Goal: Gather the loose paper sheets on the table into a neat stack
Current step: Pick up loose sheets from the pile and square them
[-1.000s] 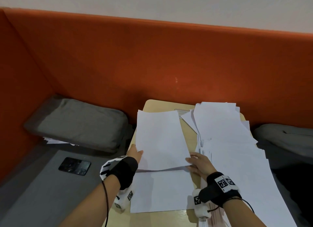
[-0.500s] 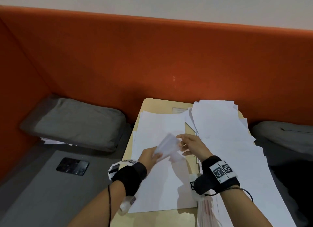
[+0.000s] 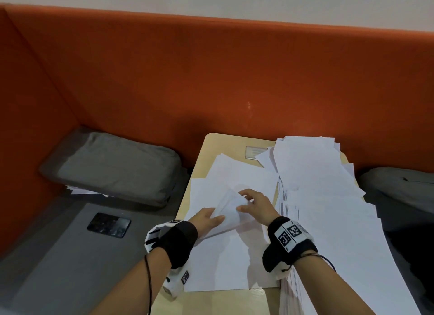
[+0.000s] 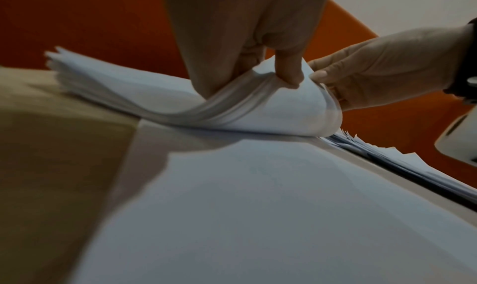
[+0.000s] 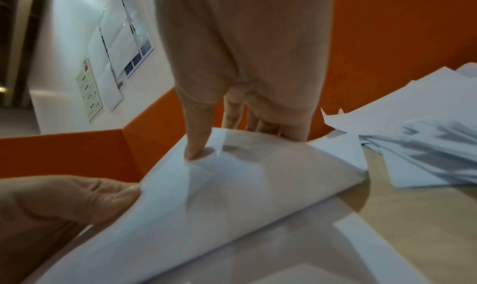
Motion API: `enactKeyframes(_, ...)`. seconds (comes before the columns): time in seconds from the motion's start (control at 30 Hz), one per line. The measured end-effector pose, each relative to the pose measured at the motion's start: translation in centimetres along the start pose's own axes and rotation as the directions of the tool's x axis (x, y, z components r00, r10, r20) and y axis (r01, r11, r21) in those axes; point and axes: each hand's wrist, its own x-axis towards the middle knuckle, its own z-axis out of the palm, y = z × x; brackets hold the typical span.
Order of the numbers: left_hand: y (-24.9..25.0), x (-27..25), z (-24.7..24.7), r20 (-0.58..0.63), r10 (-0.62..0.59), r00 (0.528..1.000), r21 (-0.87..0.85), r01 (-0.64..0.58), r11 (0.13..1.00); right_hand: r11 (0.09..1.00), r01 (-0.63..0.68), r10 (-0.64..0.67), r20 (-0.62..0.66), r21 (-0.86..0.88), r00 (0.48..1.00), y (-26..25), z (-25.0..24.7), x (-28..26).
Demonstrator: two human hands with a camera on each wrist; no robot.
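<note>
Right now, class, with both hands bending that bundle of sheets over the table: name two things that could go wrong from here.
1. The left hand and right hand curl the bundle of sheets sharply; a tighter squeeze could crease it.
2. The big loose pile on the right appears to overhang the table edge; a nudge from the right arm might send sheets sliding off.

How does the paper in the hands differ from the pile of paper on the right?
The held sheets are curled upward, gripped by the left hand and right hand; the right pile lies flat, untouched. The held sheets are a thin bunch; the right pile is bigger, fanned out unevenly. Both are white, on the table.
</note>
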Motion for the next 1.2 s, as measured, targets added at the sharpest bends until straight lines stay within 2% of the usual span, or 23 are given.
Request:
enactKeyframes(0.17, -0.6, -0.1, 0.2, 0.022, 0.000, 1.000, -0.053, 0.001, 0.999, 0.998, 0.050, -0.048, -0.070, 0.032, 0.996, 0.1, 1.1, 0.1)
enactKeyframes(0.3, -0.6, -0.3, 0.4, 0.033, 0.048, 0.998, -0.037, -0.047, 0.998, 0.999, 0.040, -0.035, -0.146, 0.035, 0.989, -0.2, 1.8, 0.3)
enactKeyframes(0.47, -1.1, -0.2, 0.8, 0.031, 0.066, 0.997, -0.091, -0.063, 0.994, 0.998, 0.044, -0.039, -0.128, 0.034, 0.991, 0.6, 1.9, 0.5)
enactKeyframes(0.53, -1.2, -0.2, 1.0, 0.007, 0.071, 0.997, -0.110, -0.069, 0.992, 0.997, 0.054, -0.049, -0.085, 0.050, 0.995, 1.1, 1.6, 0.4)
enactKeyframes(0.63, -1.0, -0.1, 1.2, -0.017, 0.060, 0.998, -0.064, -0.061, 0.996, 0.991, 0.046, -0.048, 0.017, 0.128, 0.999, 1.5, 0.9, 0.0)
enactKeyframes(0.7, -1.1, 0.0, 1.2, -0.023, 0.066, 0.998, -0.020, -0.067, 0.998, 0.979, 0.032, -0.040, 0.036, 0.200, 0.999, 1.7, 0.6, -0.1)
enactKeyframes(1.1, -0.9, -0.1, 1.1, -0.021, 0.132, 0.991, 0.196, -0.126, 0.973, 0.971, 0.026, 0.005, -0.129, 0.237, 0.992, 2.4, 2.4, 0.9)
enactKeyframes(1.2, -1.0, 0.2, 1.1, -0.041, 0.124, 0.991, 0.153, -0.117, 0.981, 0.972, 0.054, -0.030, -0.107, 0.229, 0.994, 2.5, 2.0, 0.8)
